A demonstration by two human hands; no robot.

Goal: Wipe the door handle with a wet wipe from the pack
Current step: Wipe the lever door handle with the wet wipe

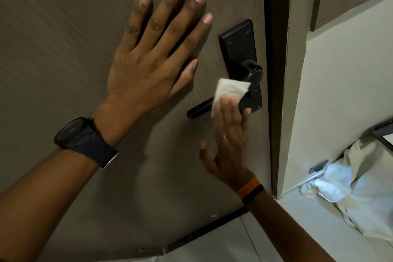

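The left hand (146, 66) lies flat on the brown door (63, 27), fingers spread and grasping nothing. The right hand (228, 142) presses a white wet wipe (228, 89) against the black door handle (200, 109), its fingers extended over the wipe.

No readable text, label, brand or number on anything here.

Bare door (63, 53) lies open leftward; the frame (278, 70) crowds the door handle (200, 110) rightward.

Black watch (79, 134) (navy strap), ring (222, 138), orange-black wristband (251, 191).
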